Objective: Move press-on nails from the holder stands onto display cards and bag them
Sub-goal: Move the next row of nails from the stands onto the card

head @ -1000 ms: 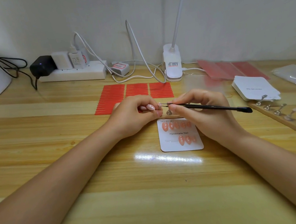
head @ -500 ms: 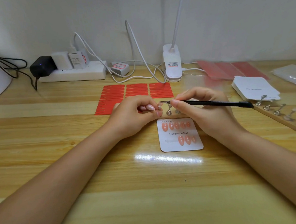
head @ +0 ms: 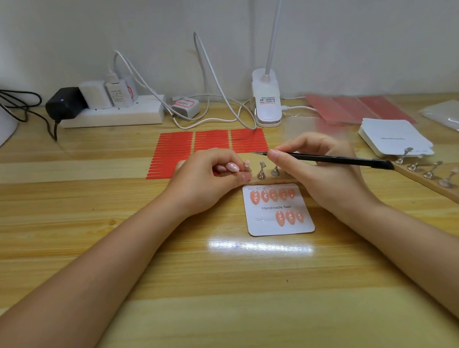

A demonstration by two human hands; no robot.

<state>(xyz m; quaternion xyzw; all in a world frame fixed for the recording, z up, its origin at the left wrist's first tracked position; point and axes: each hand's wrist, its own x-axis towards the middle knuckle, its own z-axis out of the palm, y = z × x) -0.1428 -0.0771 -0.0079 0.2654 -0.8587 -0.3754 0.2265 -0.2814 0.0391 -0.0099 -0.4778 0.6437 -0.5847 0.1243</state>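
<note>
Your right hand (head: pixel 320 173) has lifted its black tweezers (head: pixel 330 158) off the holder stands (head: pixel 262 170), tip now empty at frame centre. Your left hand (head: pixel 209 178) pinches one stand; the display card (head: pixel 278 209) below holds eight nails, two slots left.

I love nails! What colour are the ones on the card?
Peachy orange nails, head view.

Single head-worn wide-angle view, no second camera to overlap. Looks forward and down across the wooden surface (head: pixel 120 263) toward the white back wall (head: pixel 348 29). Close range: both forearms enter from the bottom corners, display card (head: pixel 279 226) sits near frame centre. Edges bow from lens distortion.
</note>
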